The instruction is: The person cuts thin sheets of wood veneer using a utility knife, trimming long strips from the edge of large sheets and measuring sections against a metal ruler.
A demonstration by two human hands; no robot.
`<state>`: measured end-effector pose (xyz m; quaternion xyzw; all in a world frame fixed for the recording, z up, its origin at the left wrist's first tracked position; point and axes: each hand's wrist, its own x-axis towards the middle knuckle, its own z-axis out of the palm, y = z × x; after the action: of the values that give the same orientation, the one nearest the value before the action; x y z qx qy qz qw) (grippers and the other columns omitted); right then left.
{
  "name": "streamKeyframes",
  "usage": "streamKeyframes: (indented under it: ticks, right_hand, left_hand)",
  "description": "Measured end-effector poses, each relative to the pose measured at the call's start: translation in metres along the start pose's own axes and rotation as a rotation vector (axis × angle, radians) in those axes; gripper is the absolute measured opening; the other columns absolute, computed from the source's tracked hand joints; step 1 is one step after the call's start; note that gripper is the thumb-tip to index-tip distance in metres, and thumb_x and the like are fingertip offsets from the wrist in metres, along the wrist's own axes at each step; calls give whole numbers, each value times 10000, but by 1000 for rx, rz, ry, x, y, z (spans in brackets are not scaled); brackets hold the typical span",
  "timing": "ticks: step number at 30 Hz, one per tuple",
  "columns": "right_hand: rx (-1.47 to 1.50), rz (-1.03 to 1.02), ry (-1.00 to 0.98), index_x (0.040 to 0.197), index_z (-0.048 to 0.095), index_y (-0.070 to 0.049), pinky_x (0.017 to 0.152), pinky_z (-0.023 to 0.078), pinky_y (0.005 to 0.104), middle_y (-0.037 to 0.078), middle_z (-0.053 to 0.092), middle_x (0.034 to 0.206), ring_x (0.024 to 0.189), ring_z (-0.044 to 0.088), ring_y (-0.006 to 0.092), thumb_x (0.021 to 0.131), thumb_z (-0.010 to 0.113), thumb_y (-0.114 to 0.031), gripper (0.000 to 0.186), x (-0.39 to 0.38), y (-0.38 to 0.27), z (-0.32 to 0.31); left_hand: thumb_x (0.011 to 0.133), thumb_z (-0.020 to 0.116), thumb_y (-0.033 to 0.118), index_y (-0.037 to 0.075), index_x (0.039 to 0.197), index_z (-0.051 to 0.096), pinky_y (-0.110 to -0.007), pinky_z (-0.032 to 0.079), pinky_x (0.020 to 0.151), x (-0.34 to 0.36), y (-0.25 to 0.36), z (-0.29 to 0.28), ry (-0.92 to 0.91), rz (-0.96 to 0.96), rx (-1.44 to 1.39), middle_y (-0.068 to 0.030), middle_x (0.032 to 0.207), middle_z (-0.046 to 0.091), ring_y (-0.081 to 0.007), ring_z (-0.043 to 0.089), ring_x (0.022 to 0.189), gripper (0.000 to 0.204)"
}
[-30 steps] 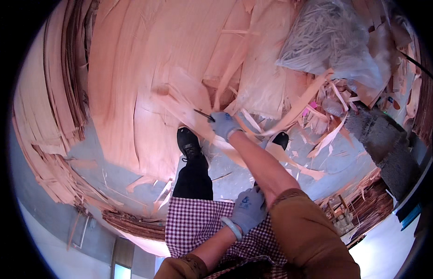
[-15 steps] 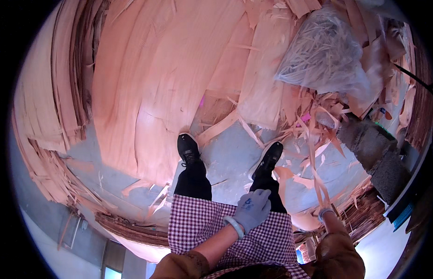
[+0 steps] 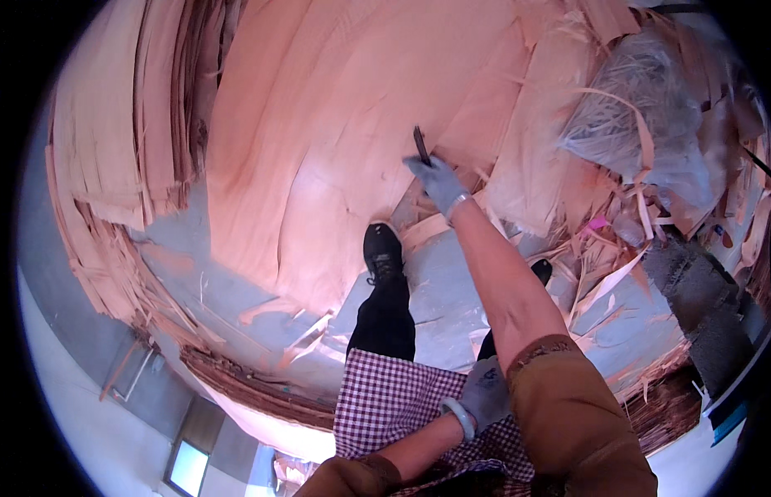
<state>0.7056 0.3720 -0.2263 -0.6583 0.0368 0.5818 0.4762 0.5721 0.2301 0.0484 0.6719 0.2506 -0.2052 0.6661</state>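
My right hand [image 3: 435, 184], in a grey glove, grips a dark narrow tool [image 3: 422, 142] over broad, pale wood veneer sheets [image 3: 294, 99]. Its arm stretches up across the middle of the view. My left hand [image 3: 485, 396], gloved in grey with a pale bangle at the wrist, rests low against my checked apron [image 3: 385, 402]. Its fingers are partly behind my right arm, so their grip is hidden. My black left shoe [image 3: 383, 253] stands at the edge of the sheets, among torn strips [image 3: 611, 257] and scraps on the grey floor.
Stacked veneer [image 3: 125, 116] lines the left side, with more piles [image 3: 253, 377] behind me. A clear plastic bag of shredded wood [image 3: 634, 116] lies at upper right. Dark concrete blocks [image 3: 700, 306] sit on the right. A wall with pipes [image 3: 133, 373] shows at lower left.
My right hand swung down to the lower right, then came back up over the sheets with the tool. My left hand stayed low at the apron. The view shifted, moving the scene rightward.
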Motion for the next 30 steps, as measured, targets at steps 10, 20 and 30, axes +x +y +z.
streamKeyframes:
  ticks: [10,20,30]
  right_hand:
    - [406,-344,104,892,610,-73,541,445,287,31,563,731,596,507,117,858,536,-60,83,2,-102,149]
    - [178,-648,-470,810,563,-21,535,413,292,27,508,687,658,501,119,810,606,-142,128,-34,-186,131]
    - [-1233,-350,213,1296,462,-121,953,435,410,174,457,1344,1157,504,364,760,500,-68,540,-17,-15,-219]
  left_hand:
    - [835,522,221,57,1015,576,-416,466,708,-28,22,12,-66,72,52,-140,954,603,-310,595,831,250]
    - [833,524,218,67,983,575,-405,460,710,-5,8,8,-75,135,94,-129,942,601,-299,594,846,219]
    - [815,562,162,24,1058,535,-441,452,731,31,43,-23,-178,-48,92,-165,962,585,-343,581,851,281]
